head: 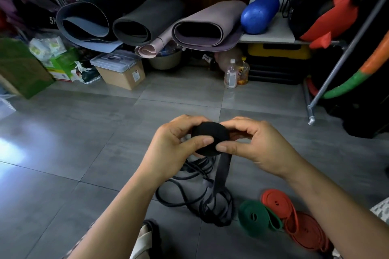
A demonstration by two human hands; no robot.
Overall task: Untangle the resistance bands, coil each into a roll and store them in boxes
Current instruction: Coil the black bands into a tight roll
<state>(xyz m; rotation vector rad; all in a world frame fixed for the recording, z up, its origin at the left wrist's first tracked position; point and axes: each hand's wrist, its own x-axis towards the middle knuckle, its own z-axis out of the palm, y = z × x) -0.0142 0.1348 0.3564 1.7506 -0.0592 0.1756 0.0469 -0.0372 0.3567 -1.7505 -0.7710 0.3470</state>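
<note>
The left hand (174, 143) and right hand (256, 145) both gripped the black roll (210, 134), held above the floor (84, 132) mid-scene. Its loose tail (222, 172) hung to the near tangle (189, 195), seemingly untwisted. Recommended: maintain the pinch on the coil and feed the tail flat under steady tension.

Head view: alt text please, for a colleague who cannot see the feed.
The left hand and right hand grip a half-wound black rubber band roll, whose loose tail hangs into a tangled black band heap on the grey tiled floor. A coiled green band and red band coils lie right of the heap.
</note>
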